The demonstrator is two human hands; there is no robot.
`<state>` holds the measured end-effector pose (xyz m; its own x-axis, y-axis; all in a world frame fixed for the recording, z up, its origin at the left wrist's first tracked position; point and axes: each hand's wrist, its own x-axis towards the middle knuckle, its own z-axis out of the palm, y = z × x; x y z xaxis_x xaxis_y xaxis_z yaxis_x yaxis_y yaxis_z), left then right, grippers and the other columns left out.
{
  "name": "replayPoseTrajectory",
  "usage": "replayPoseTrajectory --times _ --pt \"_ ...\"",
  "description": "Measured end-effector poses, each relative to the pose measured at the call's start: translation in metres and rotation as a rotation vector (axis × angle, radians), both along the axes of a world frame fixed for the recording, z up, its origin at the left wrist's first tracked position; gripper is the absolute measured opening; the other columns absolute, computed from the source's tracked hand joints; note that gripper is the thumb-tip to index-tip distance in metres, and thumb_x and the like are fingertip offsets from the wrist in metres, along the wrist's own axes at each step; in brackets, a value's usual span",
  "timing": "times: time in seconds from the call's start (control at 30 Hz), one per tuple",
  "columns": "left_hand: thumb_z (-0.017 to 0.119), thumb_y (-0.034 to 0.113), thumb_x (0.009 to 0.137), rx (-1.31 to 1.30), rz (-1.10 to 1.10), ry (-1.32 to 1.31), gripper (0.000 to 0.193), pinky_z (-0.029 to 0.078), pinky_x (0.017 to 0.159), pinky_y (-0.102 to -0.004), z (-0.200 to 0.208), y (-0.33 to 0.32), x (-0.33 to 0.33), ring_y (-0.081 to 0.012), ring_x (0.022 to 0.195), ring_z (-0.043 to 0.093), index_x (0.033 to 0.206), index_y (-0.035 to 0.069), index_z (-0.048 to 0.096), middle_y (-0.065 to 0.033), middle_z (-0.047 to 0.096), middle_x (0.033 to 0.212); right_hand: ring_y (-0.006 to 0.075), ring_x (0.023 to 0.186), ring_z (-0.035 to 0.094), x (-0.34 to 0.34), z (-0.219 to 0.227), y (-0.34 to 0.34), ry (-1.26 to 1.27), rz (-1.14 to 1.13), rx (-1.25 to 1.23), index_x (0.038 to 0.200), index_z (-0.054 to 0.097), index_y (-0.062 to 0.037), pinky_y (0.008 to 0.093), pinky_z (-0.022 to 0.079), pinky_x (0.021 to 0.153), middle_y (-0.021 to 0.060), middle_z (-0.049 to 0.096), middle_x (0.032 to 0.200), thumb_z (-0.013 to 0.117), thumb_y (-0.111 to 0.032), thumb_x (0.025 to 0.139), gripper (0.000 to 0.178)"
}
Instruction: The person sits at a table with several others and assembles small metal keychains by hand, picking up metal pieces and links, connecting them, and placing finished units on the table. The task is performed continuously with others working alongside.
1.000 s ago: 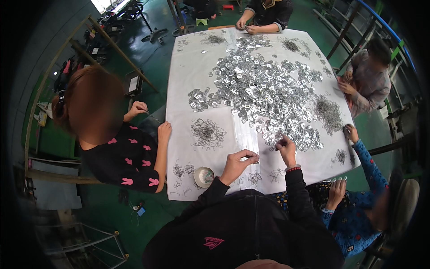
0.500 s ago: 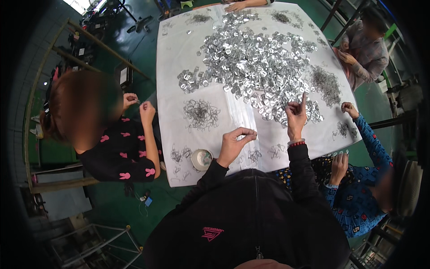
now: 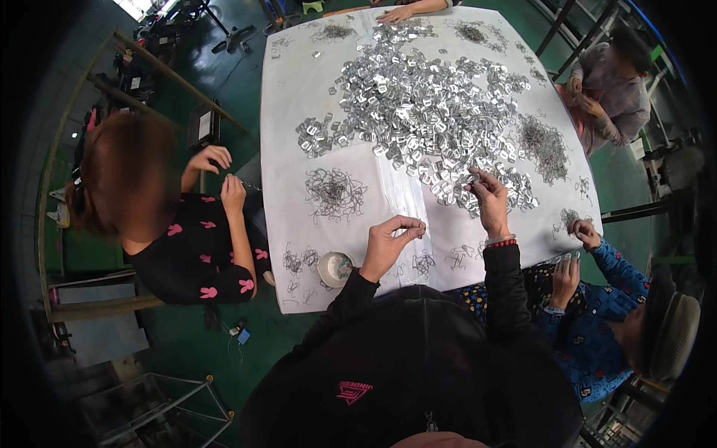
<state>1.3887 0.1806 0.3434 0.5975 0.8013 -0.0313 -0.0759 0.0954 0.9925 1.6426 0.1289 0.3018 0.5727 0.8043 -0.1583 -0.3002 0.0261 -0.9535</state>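
Observation:
A wide heap of small silvery metal buckles (image 3: 426, 104) covers the middle of the white-covered table (image 3: 299, 175). My right hand (image 3: 491, 205) is at the near edge of this heap, thumb and forefinger pinched on what looks like one metal buckle (image 3: 472, 180). Closer to me, my left hand (image 3: 390, 245) hovers over the tape strip with thumb and fingertips pressed together; whatever they hold is too small to make out. Just below it lies a little cluster of thin wire hooks (image 3: 423, 263). Beside my left wrist stands a round pale bowl (image 3: 335, 269).
Piles of bent wire pieces lie left (image 3: 334, 193) and right (image 3: 545, 149) of the heap. A co-worker in a dark shirt (image 3: 202, 254) sits at left. One in blue sleeves (image 3: 597, 343) reaches in at right. Another person (image 3: 612, 93) sits far right; a hand (image 3: 396, 13) rests at the far edge.
My right forefinger, stretched out before, has bent in to the thumb at the heap's edge. My left hand barely moved. The left co-worker's hands parted; the blue-sleeved hand came down to wire pieces.

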Motion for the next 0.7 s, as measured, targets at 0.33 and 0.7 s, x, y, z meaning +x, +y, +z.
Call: replayPoseTrajectory --times 0.33,0.7 --pt "0.066 0.0 0.082 -0.001 -0.04 -0.016 0.007 0.051 0.079 -0.0256 0.003 -0.002 0.001 -0.0113 0.084 0.062 0.089 -0.003 0.065 -0.0082 0.068 0.089 0.0172 0.087 0.062 -0.002 -0.024 -0.009 0.221 0.185 -0.121 0.104 0.06 0.0047 0.0285 0.052 0.081 0.0097 0.064 0.096 0.054 0.001 0.088 0.018" --pt "0.065 -0.002 0.082 -0.042 -0.056 -0.02 0.008 0.051 0.078 -0.0246 0.002 -0.004 -0.003 -0.0111 0.085 0.062 0.089 -0.003 0.064 -0.0081 0.067 0.09 0.0138 0.085 0.058 -0.012 -0.022 -0.018 0.41 0.179 0.111 0.109 0.058 0.0032 0.0267 0.049 0.073 0.0068 0.062 0.096 0.058 0.002 0.083 0.026"
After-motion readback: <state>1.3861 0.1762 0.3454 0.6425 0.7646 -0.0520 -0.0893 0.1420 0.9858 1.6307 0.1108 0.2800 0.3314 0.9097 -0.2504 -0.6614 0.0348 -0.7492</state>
